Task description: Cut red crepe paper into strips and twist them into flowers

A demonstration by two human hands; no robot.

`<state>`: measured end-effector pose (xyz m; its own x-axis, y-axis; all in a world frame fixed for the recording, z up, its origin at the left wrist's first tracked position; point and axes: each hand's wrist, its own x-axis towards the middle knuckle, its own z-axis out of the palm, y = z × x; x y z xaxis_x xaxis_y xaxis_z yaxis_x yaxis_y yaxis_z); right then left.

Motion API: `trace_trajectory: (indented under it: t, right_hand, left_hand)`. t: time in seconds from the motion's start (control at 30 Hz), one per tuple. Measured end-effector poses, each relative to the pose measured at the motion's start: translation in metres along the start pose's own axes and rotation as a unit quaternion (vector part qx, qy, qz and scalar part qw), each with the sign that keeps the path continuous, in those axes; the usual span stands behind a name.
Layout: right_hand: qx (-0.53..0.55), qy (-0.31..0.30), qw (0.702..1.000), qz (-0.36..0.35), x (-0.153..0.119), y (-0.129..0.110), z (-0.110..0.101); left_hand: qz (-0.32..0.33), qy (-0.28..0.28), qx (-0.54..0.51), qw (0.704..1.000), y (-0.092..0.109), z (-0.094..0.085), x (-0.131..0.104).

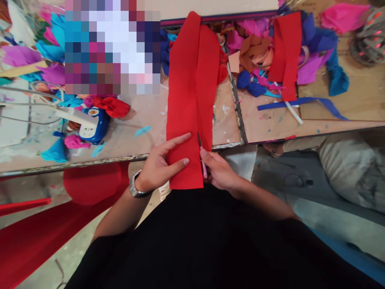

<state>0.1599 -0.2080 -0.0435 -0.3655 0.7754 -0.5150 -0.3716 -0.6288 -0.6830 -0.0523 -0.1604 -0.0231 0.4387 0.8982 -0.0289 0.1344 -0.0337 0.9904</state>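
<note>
A long red fabric strip (183, 100) runs down the table and hangs over its front edge. My left hand (159, 166), with a watch on the wrist, lies on the strip's lower left part, thumb and index finger apart. My right hand (221, 170) is closed round small scissors (203, 162) with pinkish handles. Their blades point away from me, at the right edge of the strip. Another red length (207, 80) lies to the right, partly beneath the first.
Blue and white device (94, 124) and colourful fabric pieces (54, 150) lie at left. More red fabric (287, 52) and a blue strip (319, 102) are at right. A red chair (93, 182) stands below the table edge; a person's leg (345, 164) shows at right.
</note>
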Motion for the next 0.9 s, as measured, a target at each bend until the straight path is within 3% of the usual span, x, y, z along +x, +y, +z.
trace_trajectory:
  t: [0.47,0.9]
  right_hand:
    - [0.01,-0.017,1.0,-0.018,0.0013,0.0011,0.001]
    - [0.04,0.008,0.999,0.009,-0.0037,-0.0033,0.0063]
  left_hand:
    - [-0.002,0.008,-0.001,1.0,-0.0005,0.0032,-0.0019]
    - [-0.004,0.01,-0.009,1.0,-0.0001,0.0045,-0.0035]
